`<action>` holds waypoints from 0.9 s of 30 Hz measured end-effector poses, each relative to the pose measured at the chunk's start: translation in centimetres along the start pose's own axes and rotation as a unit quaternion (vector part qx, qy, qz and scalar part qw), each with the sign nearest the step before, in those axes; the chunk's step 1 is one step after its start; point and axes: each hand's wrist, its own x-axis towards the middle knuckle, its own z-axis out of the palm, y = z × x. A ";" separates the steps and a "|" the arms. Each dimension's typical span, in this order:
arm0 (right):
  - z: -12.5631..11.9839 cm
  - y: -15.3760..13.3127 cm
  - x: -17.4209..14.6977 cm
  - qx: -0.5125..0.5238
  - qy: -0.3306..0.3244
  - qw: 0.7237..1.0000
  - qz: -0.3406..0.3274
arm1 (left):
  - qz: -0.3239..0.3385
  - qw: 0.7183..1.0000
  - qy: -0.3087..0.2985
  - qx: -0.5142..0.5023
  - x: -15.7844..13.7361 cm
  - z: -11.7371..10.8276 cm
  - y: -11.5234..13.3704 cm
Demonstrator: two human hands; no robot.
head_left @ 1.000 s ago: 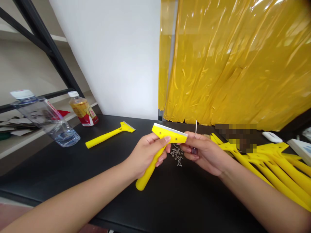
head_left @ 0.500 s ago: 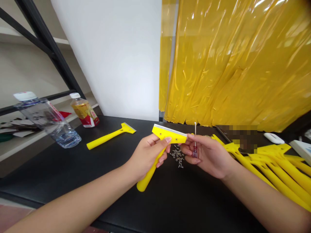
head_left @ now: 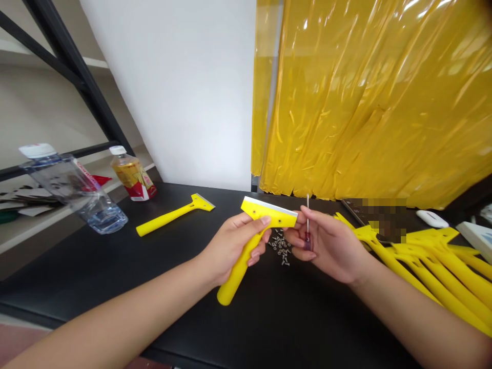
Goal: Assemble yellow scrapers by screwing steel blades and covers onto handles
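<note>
No word, brand or number could be read with certainty. At nine o'clock, pinkish-red lettering ran slantwise down a pale label strip on the clear bottle, its letters too smeared to spell out. Just beyond it, between nine and ten o'clock, the bottle of yellow drink wore a yellow, red and white label; the small characters on its pale panel were blurred past reading. Toward three o'clock, pixelation covered part of a dark object, hiding whatever was printed there.
</note>
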 end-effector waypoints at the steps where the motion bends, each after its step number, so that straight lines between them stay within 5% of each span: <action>1: 0.0 0.0 0.0 0.021 -0.004 1.000 0.013 | 0.001 1.000 0.001 0.001 0.0 0.0 0.0; 11: 0.1 -0.3 -0.2 0.017 -0.026 0.999 0.044 | 0.016 1.000 -0.001 0.012 0.0 -0.2 0.2; 27: 0.4 0.7 -0.1 -0.020 0.002 1.000 -0.005 | 0.026 0.999 0.009 0.022 0.3 -0.4 0.3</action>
